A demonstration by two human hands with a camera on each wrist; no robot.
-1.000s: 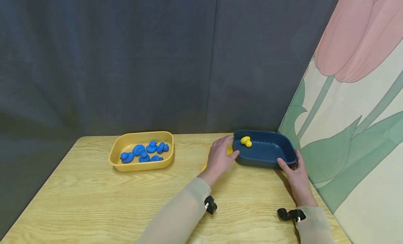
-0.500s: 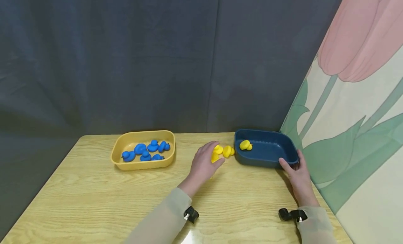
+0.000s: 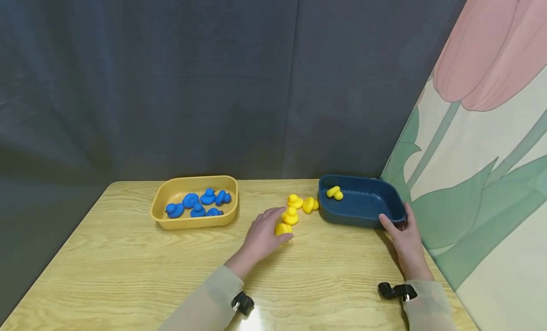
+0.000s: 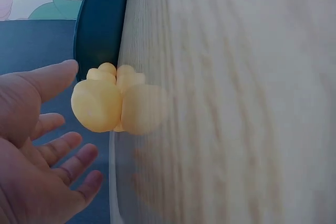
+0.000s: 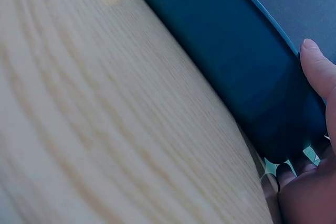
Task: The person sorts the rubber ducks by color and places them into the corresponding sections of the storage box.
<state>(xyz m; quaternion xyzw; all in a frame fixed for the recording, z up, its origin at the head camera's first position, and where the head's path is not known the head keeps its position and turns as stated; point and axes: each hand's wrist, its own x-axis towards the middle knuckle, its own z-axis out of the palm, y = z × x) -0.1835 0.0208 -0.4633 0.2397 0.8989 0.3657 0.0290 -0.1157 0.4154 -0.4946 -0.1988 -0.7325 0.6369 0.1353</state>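
Several yellow toy ducks lie on the wooden table (image 3: 128,264), left of a navy tray (image 3: 363,214). My left hand (image 3: 267,229) is open, fingers spread, its fingertips right by the nearest yellow duck (image 3: 283,229). In the left wrist view that duck (image 4: 110,106) sits just off my open left hand (image 4: 37,150), with the navy tray (image 4: 100,19) behind it. Another yellow duck (image 3: 334,192) lies inside the navy tray. My right hand (image 3: 399,226) grips the tray's near right corner, thumb (image 5: 320,72) over the rim of the navy tray (image 5: 236,61).
A yellow tray (image 3: 164,198) holding several blue ducks (image 3: 201,203) stands at the back left. A dark curtain hangs behind the table. A tulip-printed panel (image 3: 483,155) closes off the right side next to the navy tray.
My left hand has pulled back from the navy tray's left end towards me and to the left, uncovering the yellow ducks on the table. My right hand has kept its hold.
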